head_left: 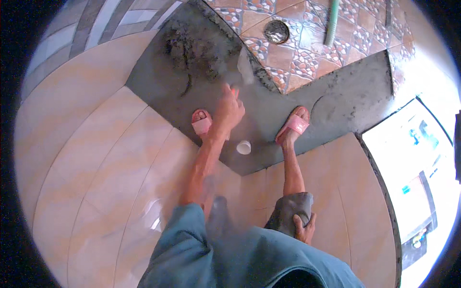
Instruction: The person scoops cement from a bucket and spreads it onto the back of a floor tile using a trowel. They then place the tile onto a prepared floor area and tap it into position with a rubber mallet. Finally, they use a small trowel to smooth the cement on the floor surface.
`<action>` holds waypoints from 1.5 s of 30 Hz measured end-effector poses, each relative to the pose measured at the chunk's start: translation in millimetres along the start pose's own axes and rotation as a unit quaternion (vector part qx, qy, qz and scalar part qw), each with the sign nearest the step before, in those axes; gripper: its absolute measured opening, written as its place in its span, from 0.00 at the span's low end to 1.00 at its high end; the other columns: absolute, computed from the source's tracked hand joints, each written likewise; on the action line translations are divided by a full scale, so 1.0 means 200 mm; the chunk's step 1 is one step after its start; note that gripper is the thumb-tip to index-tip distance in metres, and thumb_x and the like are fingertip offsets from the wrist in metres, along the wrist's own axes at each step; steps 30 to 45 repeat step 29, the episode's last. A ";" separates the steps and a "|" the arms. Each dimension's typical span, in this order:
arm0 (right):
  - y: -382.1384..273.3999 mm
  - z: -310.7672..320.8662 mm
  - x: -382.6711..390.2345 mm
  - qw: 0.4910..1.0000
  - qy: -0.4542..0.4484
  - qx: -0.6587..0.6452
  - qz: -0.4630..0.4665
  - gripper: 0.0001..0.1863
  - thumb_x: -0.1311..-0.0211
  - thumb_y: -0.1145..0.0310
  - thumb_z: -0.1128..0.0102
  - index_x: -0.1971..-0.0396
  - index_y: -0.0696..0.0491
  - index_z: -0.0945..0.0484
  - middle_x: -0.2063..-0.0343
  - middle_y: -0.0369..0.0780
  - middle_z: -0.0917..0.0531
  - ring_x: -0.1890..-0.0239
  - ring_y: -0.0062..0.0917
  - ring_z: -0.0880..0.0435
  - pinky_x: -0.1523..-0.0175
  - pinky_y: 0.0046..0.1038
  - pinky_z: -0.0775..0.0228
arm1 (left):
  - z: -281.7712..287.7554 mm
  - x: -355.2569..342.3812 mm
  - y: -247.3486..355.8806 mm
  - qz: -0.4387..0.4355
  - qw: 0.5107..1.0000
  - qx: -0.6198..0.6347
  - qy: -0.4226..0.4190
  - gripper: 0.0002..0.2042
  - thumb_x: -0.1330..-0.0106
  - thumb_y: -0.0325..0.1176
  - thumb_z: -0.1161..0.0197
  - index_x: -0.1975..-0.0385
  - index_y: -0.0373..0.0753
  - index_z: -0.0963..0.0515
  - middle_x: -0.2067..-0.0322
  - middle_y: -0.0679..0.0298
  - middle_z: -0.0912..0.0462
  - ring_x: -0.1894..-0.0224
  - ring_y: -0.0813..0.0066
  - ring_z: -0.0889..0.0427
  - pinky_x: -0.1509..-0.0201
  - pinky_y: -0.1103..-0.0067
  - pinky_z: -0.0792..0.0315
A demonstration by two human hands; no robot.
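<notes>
My left hand (229, 109) reaches down in front of me, closed round the red-orange handle of a trowel. The trowel's pale blade (245, 67), blurred, lies over wet grey mortar (259, 103) by the edge of the patterned tiles. Against my right knee rests my right hand (305, 228), its thumb apart from the fingers and nothing seen in it. Between my feet, a short white pipe end (244, 147) stands in the mortar.
Patterned floor tiles (307, 57) with a round drain (276, 31) and a green hose (332, 24) lie beyond the mortar. Beige wall tiles (110, 158) close in at left and near me. My pink sandals (201, 123) stand on the mortar. A bright opening (403, 158) is at right.
</notes>
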State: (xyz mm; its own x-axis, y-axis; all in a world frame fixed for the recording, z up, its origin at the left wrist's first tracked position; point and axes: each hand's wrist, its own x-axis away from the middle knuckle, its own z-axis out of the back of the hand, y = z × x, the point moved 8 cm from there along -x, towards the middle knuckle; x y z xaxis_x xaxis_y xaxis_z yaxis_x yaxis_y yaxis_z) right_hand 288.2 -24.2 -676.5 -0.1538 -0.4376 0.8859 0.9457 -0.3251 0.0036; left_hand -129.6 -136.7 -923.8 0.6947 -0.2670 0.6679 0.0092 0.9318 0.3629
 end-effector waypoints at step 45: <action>0.05 -0.03 -0.03 0.997 -0.028 -0.065 -0.038 0.43 0.42 0.47 0.33 0.35 0.59 0.38 0.46 0.55 0.25 0.43 0.41 0.26 0.37 0.40 0.37 | -0.17 -0.25 0.00 0.025 0.998 0.040 -0.047 0.23 0.25 0.44 0.51 0.45 0.27 0.26 0.53 0.34 0.20 0.49 0.33 0.21 0.43 0.54 0.27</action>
